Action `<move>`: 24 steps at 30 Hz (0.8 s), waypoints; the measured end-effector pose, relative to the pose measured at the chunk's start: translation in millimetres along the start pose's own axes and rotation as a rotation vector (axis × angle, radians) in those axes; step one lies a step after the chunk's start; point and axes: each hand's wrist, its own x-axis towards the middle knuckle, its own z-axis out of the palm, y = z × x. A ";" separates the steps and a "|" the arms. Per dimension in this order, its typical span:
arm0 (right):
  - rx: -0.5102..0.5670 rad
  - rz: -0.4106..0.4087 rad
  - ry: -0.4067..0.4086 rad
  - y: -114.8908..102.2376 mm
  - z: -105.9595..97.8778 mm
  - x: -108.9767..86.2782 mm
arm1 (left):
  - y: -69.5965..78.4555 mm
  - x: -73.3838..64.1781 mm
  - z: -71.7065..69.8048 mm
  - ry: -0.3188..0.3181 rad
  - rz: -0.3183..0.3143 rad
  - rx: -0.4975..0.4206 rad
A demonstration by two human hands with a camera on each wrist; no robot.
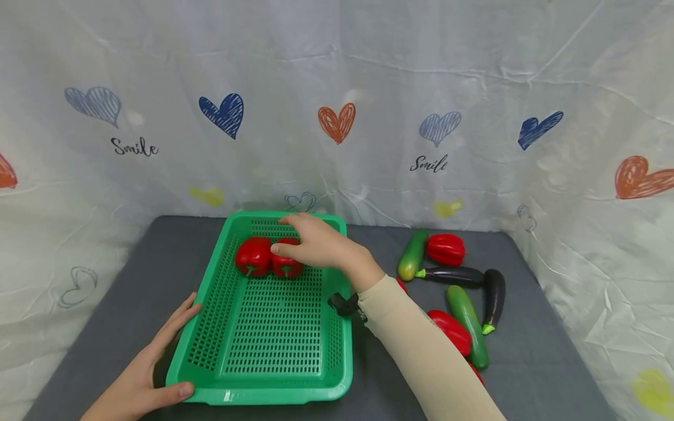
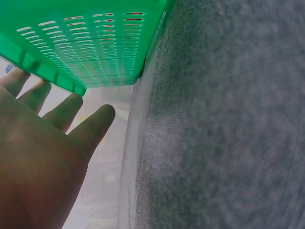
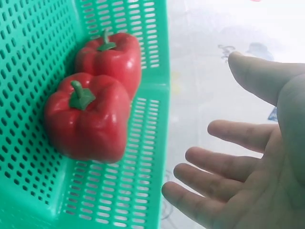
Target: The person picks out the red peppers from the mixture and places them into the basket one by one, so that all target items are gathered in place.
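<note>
Two red bell peppers (image 1: 254,256) with green stems lie side by side at the far end of a green plastic basket (image 1: 258,396). Above them, near the far rim, my right hand (image 1: 316,242) hangs with fingers spread and nothing in it. In the right wrist view the right hand (image 3: 238,176) is apart from both bell peppers (image 3: 88,124). My left hand (image 1: 142,374) rests at the basket's near left corner, thumb on the rim and fingers along the outer side. The left wrist view shows its straight fingertips (image 2: 71,106) right at the rim.
Right of the basket on the grey cloth lie cucumbers (image 1: 467,321), eggplants (image 1: 494,298) and more red bell peppers (image 1: 445,249). My right sleeve (image 1: 421,345) partly hides some of them. A pale curtain (image 1: 379,105) with printed hearts stands behind the table.
</note>
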 end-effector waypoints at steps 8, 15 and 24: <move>-0.002 -0.029 0.022 0.0 -7.3 -8.1 | 1.5 -0.5 -0.5 -0.009 -0.017 -0.004; 0.014 -0.031 0.052 10.3 -15.2 -16.7 | 0.6 0.0 -0.6 -0.005 -0.012 0.005; 0.032 -0.024 0.098 20.6 -24.6 -30.3 | -0.7 -1.8 0.1 -0.003 -0.010 -0.005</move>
